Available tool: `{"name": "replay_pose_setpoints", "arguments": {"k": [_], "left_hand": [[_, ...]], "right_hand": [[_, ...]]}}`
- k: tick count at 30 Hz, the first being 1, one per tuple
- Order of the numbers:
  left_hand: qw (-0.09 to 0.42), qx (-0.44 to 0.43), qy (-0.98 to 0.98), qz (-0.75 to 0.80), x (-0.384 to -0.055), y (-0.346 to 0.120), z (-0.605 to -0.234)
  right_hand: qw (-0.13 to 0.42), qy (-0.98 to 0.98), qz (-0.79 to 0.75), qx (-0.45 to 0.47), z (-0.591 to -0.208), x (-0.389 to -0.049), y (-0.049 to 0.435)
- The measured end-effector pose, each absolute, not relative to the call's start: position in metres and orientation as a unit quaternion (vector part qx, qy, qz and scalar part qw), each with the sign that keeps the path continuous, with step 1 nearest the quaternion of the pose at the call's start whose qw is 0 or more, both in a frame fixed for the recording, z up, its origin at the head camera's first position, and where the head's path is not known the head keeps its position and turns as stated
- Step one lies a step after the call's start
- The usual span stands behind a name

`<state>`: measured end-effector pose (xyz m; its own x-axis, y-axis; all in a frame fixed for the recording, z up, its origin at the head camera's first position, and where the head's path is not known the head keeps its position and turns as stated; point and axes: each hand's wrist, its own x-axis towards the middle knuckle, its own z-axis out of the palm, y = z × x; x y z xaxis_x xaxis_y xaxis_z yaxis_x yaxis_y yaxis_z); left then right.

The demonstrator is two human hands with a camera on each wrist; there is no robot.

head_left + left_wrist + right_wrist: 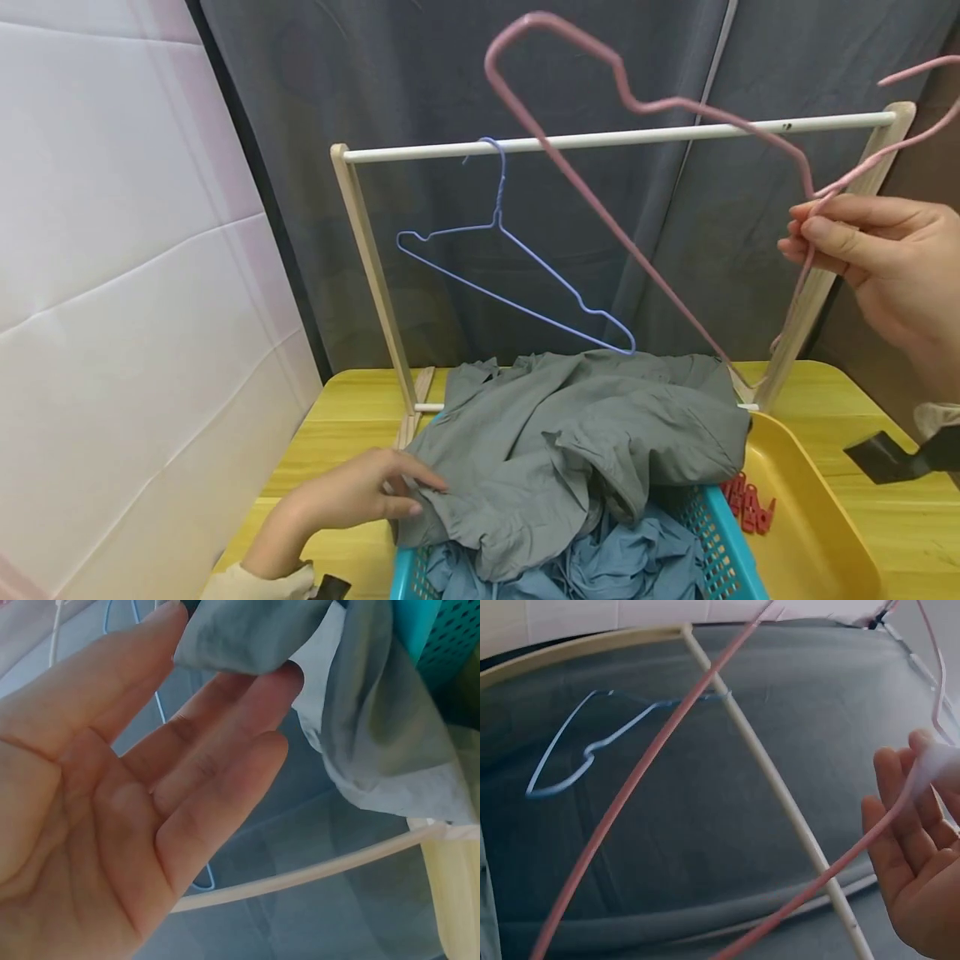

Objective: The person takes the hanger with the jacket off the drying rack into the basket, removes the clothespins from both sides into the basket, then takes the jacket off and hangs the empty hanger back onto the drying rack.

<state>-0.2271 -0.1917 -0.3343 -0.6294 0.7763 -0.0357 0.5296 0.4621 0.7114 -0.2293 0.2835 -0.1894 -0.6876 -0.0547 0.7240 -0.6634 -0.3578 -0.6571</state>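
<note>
My right hand (892, 258) pinches a pink wire hanger (607, 221) near the base of its hook, holding it tilted in front of the rack. In the right wrist view, the fingers (900, 847) are by the pink wire. My left hand (360, 492), fingers nearly straight, touches the left edge of a grey garment (600, 425) heaped over the turquoise basket (731, 533). The left wrist view has the cloth (255, 634) lying between thumb and fingers. Blue-grey cloth (637, 554) lies beneath the grey garment, inside the basket.
A blue hanger (517, 237) hangs from the white rail (427, 152) of a wooden-legged rack. To the right of the basket, a yellow tray (810, 508) holds several red clothespins (750, 504). A white panel (142, 208) stands left of the yellow table (352, 412).
</note>
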Motion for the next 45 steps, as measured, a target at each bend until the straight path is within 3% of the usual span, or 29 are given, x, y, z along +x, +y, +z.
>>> {"name": "replay_pose_setpoints", "arguments": {"k": [12, 22, 29, 38, 45], "left_hand": [[0.181, 0.408, 0.822, 0.353, -0.242, -0.199, -0.321], [0.054, 0.371, 0.872, 0.315, -0.262, -0.209, -0.295], [-0.018, 0.319, 0.898, 0.302, -0.279, -0.220, -0.281], [-0.059, 0.293, 0.905, 0.304, -0.289, -0.231, -0.267], [-0.080, 0.265, 0.909, 0.310, -0.298, -0.240, -0.255]], "right_hand": [[0.113, -0.641, 0.670, 0.357, -0.205, -0.231, 0.302], [0.118, -0.831, 0.459, 0.293, -0.208, -0.232, 0.326], [0.104, -0.864, 0.408, 0.276, -0.207, -0.233, 0.335], [0.089, -0.907, 0.343, 0.226, -0.207, -0.236, 0.353], [0.077, -0.907, 0.332, 0.246, -0.206, -0.240, 0.365]]}}
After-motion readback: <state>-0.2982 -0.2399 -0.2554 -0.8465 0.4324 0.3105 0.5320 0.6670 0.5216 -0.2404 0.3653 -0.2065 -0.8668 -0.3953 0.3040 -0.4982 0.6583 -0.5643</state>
